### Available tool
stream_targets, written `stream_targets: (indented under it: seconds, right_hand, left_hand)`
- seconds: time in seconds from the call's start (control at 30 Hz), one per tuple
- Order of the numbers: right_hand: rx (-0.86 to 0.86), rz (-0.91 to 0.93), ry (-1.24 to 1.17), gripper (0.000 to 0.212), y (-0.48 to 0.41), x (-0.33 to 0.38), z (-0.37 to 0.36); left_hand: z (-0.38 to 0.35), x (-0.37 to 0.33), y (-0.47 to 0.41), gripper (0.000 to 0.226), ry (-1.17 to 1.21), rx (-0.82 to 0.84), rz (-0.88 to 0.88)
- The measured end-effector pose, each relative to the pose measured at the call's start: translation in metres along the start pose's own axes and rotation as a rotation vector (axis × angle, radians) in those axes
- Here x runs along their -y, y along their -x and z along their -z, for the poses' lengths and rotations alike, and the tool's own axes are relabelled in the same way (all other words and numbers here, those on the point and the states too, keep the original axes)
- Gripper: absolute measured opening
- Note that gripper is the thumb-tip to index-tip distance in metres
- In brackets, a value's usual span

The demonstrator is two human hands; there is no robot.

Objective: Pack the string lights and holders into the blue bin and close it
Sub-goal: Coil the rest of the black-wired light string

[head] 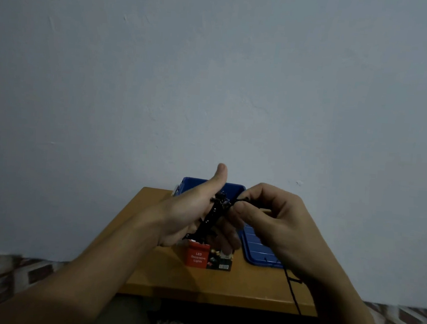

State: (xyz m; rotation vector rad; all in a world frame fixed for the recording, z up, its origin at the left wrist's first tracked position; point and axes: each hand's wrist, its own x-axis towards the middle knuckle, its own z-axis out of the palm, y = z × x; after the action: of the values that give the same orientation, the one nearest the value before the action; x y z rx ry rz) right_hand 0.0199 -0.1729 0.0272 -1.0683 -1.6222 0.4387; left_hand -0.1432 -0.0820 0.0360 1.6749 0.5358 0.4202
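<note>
String lights (211,219), the black kind, are bunched up in a bundle held above the middle of the small wooden table (166,274). Left hand (185,211) has the bundle in its palm, thumb sticking straight up, fingers curled round behind it. Right hand (274,219) pinches the cord right at the top of the bundle, and the loose end (293,290) trails down past the near edge. Blue bin (233,188) sits at the far end, its blue lid (254,245) lies flat on the right, and a red "LED Decorative Lights" box (197,257) stands just below the hands.
</note>
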Motion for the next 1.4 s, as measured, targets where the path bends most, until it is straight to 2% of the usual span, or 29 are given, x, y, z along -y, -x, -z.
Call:
stream_targets:
  seconds: [0.17,0.3,0.47,0.77,0.93,1.1,1.2,1.4]
  right_hand:
    - [-0.056,0.042,0.054,0.012,-0.002,0.002,-0.001]
    - [-0.094,0.067,0.117,0.012,-0.003,-0.004,-0.005]
    - [-0.053,0.028,0.09,0.02,-0.001,-0.006,-0.007]
    - [-0.123,-0.075,0.026,0.023,-0.002,-0.016,-0.012]
    - [-0.134,-0.091,0.022,0.024,-0.002,-0.019,-0.011]
    - [-0.11,-0.06,-0.028,0.014,0.002,-0.024,-0.011]
    - [-0.103,-0.039,-0.008,0.015,0.004,-0.029,-0.013]
    - [-0.149,-0.062,0.048,0.02,0.009,-0.039,-0.024]
  left_hand:
    - [0.001,-0.002,-0.001,0.104,-0.124,0.083,0.013]
    - [0.006,0.001,-0.003,0.105,-0.106,0.187,0.043]
    - [0.01,0.001,-0.002,0.081,0.07,0.293,-0.017]
    - [0.009,0.007,-0.006,0.07,0.378,0.665,-0.062]
    - [0.009,0.008,-0.008,0.055,0.465,0.631,-0.188]
    - [0.012,0.003,-0.008,0.057,0.605,0.542,-0.274]
    - [0.013,0.0,-0.008,0.059,0.663,0.473,-0.327]
    - [0.01,-0.001,-0.006,0.069,0.771,0.485,-0.353]
